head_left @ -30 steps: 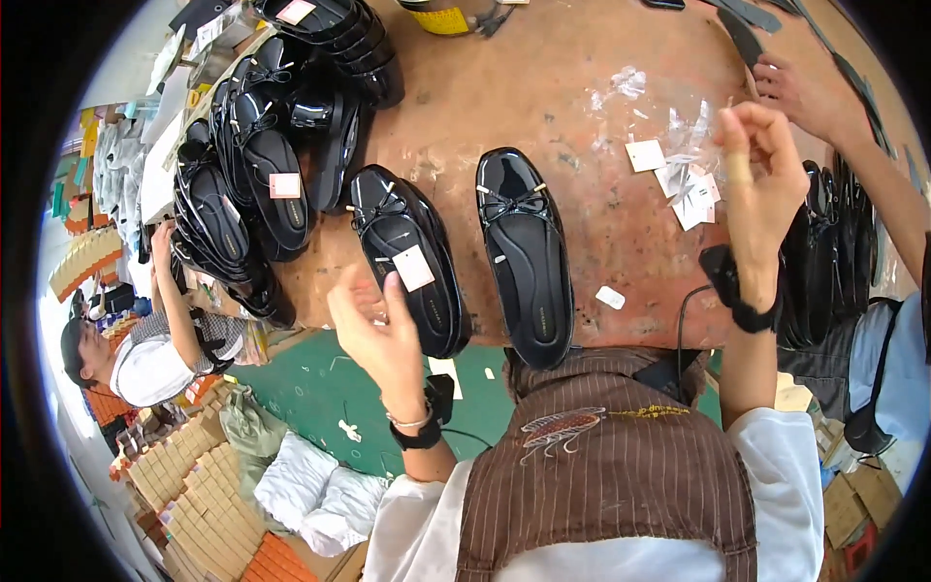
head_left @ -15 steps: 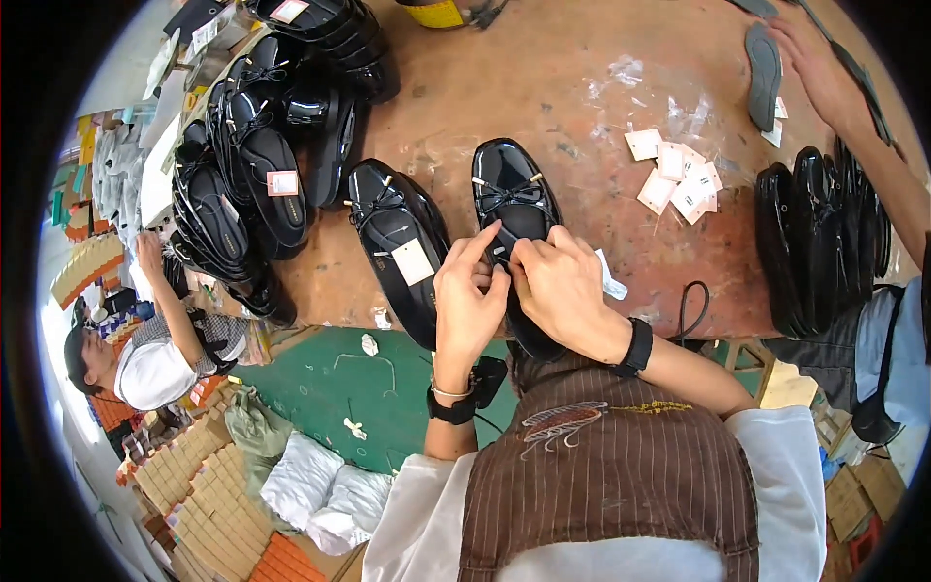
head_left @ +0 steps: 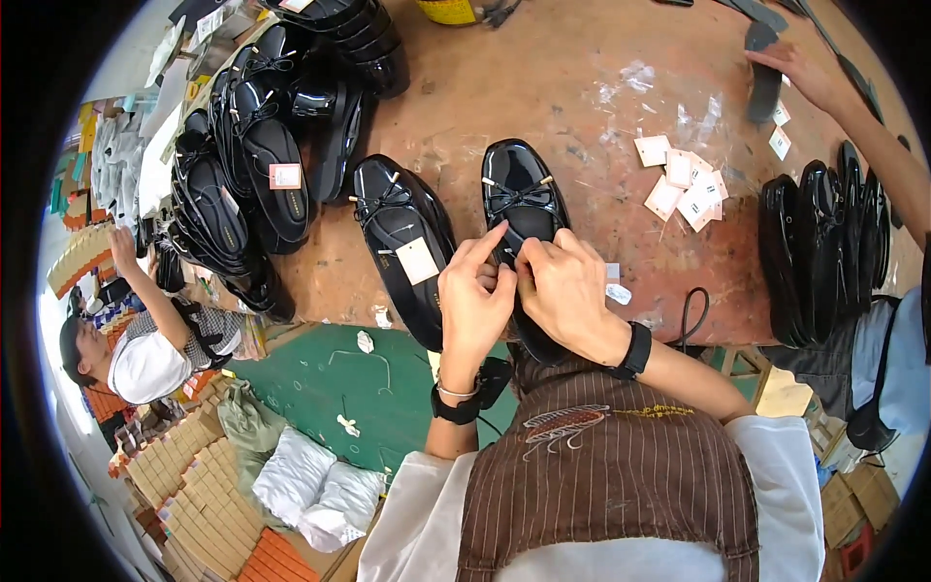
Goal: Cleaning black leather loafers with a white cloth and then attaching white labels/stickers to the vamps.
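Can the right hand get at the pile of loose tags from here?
Probably yes: the tag pile lies uncovered on the tabletop, and nothing upright seems to stand between it and the right hand, which would first have to leave the shoe.

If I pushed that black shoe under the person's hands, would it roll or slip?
The shoe would probably slide rather than roll, since it sits sole-down. Its glossy toe suggests a slippery surface. The thin bow would likely flex.

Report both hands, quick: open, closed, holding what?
Left hand: fingers curled at the bow-topped black shoe; can't tell if gripping anything.
Right hand: fingers curled over the same shoe; can't tell if pinching anything.
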A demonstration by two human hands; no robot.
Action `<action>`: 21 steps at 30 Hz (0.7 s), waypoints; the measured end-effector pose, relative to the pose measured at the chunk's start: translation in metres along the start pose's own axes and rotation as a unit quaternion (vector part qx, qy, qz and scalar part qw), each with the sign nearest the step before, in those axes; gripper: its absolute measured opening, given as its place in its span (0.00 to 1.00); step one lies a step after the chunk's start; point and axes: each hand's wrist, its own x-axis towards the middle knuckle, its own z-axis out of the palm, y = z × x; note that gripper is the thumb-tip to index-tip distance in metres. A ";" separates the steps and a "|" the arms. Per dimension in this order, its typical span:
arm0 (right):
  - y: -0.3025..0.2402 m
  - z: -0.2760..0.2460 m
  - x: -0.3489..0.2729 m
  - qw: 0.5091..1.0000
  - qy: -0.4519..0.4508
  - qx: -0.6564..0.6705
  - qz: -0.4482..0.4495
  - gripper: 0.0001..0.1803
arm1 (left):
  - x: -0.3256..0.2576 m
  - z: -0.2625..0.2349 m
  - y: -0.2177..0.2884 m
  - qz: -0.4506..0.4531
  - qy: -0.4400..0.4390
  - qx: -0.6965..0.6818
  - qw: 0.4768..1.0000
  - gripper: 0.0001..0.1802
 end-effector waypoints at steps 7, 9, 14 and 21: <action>-0.001 0.003 0.003 1.000 0.012 0.015 0.005 0.04 | 0.000 0.001 0.000 -0.002 0.011 0.006 1.000 0.25; -0.002 0.004 0.004 1.000 0.014 0.015 0.010 0.04 | 0.001 0.004 -0.004 -0.004 0.017 0.003 1.000 0.24; -0.002 0.007 0.003 0.999 0.038 0.021 0.014 0.06 | 0.005 0.009 -0.005 0.102 0.136 0.220 0.961 0.10; 0.008 0.003 0.001 0.998 0.046 -0.031 0.003 0.06 | 0.009 0.006 0.010 0.086 0.108 0.172 0.975 0.04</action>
